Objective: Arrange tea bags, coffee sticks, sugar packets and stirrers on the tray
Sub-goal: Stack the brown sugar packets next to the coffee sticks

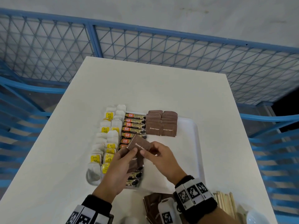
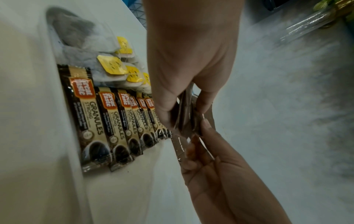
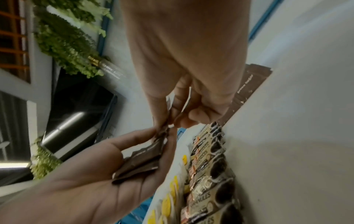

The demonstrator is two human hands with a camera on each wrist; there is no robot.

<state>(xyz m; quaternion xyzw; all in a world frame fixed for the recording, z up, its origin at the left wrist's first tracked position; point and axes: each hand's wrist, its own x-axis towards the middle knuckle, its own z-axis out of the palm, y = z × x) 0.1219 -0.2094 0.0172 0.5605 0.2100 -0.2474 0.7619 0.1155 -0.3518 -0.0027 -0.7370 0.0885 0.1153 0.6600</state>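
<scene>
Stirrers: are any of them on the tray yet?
No: in the head view the wooden stirrers still lie on the table, near the tray.

Both hands (image 1: 139,160) raised, fingertips pinched together

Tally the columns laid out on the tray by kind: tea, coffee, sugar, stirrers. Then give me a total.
Tea bags: 2 loose columns
Coffee sticks: 1 column
Brown sugar packets: 2 columns
Stirrers: 0, the bundle lies off the tray
Total: 5 columns
</scene>
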